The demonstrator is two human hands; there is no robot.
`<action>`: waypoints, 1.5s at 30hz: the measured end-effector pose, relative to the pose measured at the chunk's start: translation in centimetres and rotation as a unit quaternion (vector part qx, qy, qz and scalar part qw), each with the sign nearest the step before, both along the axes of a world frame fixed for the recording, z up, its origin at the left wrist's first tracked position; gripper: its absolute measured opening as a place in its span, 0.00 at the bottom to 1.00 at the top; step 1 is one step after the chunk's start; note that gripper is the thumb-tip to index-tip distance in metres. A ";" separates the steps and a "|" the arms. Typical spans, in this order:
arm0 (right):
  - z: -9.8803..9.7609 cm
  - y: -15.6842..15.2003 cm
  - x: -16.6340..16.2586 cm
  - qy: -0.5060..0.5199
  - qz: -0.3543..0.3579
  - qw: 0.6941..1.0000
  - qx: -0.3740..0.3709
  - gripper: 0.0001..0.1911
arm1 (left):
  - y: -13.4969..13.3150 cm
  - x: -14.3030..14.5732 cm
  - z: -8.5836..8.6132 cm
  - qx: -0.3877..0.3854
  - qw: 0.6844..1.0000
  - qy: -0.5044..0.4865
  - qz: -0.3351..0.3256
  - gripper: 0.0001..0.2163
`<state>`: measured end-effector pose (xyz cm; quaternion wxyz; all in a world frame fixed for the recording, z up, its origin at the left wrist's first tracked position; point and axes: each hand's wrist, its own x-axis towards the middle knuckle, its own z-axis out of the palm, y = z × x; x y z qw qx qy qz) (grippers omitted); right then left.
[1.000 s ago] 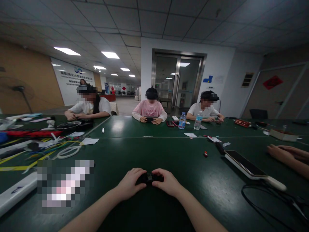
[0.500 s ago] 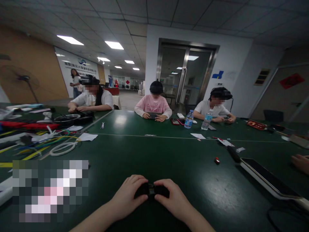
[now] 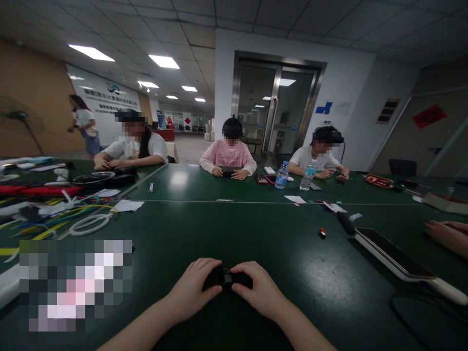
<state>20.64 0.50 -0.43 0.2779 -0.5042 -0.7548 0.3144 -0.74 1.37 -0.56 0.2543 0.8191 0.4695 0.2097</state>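
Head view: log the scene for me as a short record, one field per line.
Left hand: gripping the left end of a black device
Right hand: gripping its right end
Device type: unclear, mostly covered by the hands
Surface: dark green table
Ahead, to the right: small red item
Far side: two bottles, standing
Right edge: another person's hand

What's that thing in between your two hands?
A dark object, held by both the left hand and the right hand, as the head view shows.
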 end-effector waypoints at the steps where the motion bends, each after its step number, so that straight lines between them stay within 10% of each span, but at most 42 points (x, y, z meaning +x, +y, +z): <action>1: 0.0 0.0 0.0 -0.001 0.005 1.000 0.004 0.15 | 0.0 0.0 0.1 0.000 1.000 -0.002 -0.001 0.19; 34: 0.3 -0.2 -1.0 -0.021 0.019 0.999 0.024 0.14 | -0.2 0.1 0.3 0.006 1.000 0.004 -0.015 0.17; 45: -0.1 -0.2 -1.1 0.112 0.034 0.993 0.027 0.15 | -0.9 0.4 0.8 -0.145 0.974 -0.171 -0.037 0.16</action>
